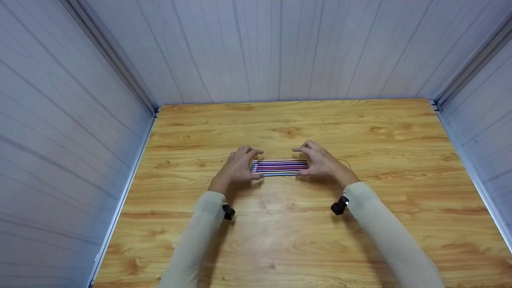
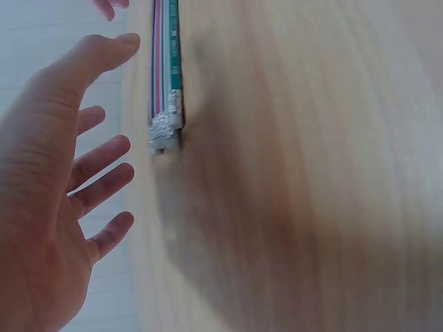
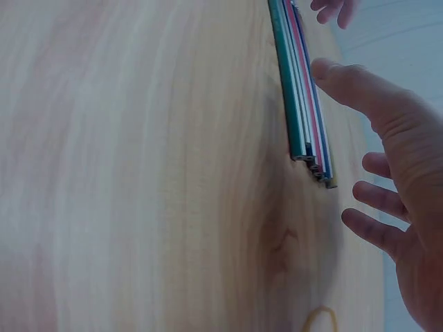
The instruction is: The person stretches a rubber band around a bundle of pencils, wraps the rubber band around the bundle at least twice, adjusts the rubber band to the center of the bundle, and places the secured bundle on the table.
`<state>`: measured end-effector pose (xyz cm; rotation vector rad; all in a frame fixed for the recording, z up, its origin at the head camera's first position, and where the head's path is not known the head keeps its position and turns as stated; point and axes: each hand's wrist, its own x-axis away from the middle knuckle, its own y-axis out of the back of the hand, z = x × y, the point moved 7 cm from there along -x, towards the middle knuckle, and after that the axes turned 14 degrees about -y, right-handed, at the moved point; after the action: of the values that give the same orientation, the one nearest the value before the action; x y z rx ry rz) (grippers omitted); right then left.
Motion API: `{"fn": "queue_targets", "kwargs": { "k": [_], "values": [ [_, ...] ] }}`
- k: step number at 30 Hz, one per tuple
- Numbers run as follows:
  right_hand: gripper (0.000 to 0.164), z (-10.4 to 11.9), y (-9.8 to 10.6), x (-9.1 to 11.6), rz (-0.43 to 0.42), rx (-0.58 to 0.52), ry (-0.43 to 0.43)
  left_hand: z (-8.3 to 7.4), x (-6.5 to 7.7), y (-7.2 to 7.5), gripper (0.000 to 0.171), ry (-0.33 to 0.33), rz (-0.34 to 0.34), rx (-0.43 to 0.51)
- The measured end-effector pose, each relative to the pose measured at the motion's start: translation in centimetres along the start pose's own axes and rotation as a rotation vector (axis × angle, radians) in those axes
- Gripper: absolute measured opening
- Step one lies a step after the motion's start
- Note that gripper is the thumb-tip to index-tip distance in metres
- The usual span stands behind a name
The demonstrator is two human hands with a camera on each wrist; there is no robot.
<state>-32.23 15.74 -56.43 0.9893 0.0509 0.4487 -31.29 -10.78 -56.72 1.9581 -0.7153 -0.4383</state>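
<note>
A row of several pencils lies side by side on the wooden table, silver-banded eraser ends to the left. At those ends is my left hand, its thumb near me and its fingers on the far side. My right hand frames the opposite ends in the same way. Both wrist views show the left hand and right hand with spread fingers and a gap to the pencils. Green, pale, red and blue barrels show there.
On the table, a thin yellow loop like a rubber band lies close to my right wrist. White panelled walls enclose the table at the back, left and right. Small black cameras sit at both sleeve cuffs.
</note>
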Motion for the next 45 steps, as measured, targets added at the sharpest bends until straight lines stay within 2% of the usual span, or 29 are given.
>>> {"fn": "queue_targets", "kwargs": {
  "k": [7, 11, 15, 18, 20, 22, 25, 28, 34, 37, 43, 45],
  "values": [
    [0.08, 0.0, -0.9, 0.2, 0.006, 0.022, -0.014, 0.2, 0.1, -1.2, 0.078, 0.013, -0.012, 0.032],
    [0.068, 0.1, -1.2, 0.4, 0.02, 0.033, -0.024, 2.4, -0.4, -3.2, 0.071, -0.036, -0.066, 0.056],
    [0.059, 0.0, -1.3, 0.6, 0.028, 0.045, -0.037, 2.8, -0.8, -4.1, 0.066, -0.064, -0.083, 0.044],
    [0.056, -0.2, -1.2, 0.8, 0.021, 0.053, -0.034, 1.3, -0.5, -3.4, 0.062, -0.061, -0.078, 0.04],
    [0.054, -0.2, -1.2, 1.0, 0.02, 0.057, -0.03, 0.9, -0.3, -3.3, 0.061, -0.046, -0.078, 0.079],
    [0.052, -0.2, -1.3, 1.1, 0.024, 0.059, -0.026, -0.1, 0.1, -2.6, 0.06, -0.033, -0.064, 0.084],
    [0.051, -0.1, -1.3, 1.2, 0.034, 0.055, -0.027, -0.8, 0.2, -2.3, 0.06, -0.005, -0.039, 0.087],
    [0.05, -0.1, -1.4, 1.2, 0.039, 0.051, -0.033, -0.9, 0.2, -2.3, 0.059, 0.003, -0.024, 0.086],
    [0.05, 0.0, -1.5, 1.2, 0.039, 0.055, -0.025, 1.6, -0.3, -4.0, 0.059, -0.042, -0.072, 0.097],
    [0.049, 0.0, -1.5, 1.3, 0.037, 0.048, -0.018, 1.8, -0.3, -4.3, 0.056, -0.056, -0.075, 0.087],
    [0.04, 0.0, -1.7, 1.4, 0.024, 0.058, -0.001, -0.3, -0.3, -3.3, 0.039, -0.043, -0.052, 0.067],
    [0.037, 0.1, -1.6, 1.4, 0.023, 0.063, -0.01, -1.3, -0.1, -2.5, 0.037, -0.022, -0.043, 0.073]
  ]
}}
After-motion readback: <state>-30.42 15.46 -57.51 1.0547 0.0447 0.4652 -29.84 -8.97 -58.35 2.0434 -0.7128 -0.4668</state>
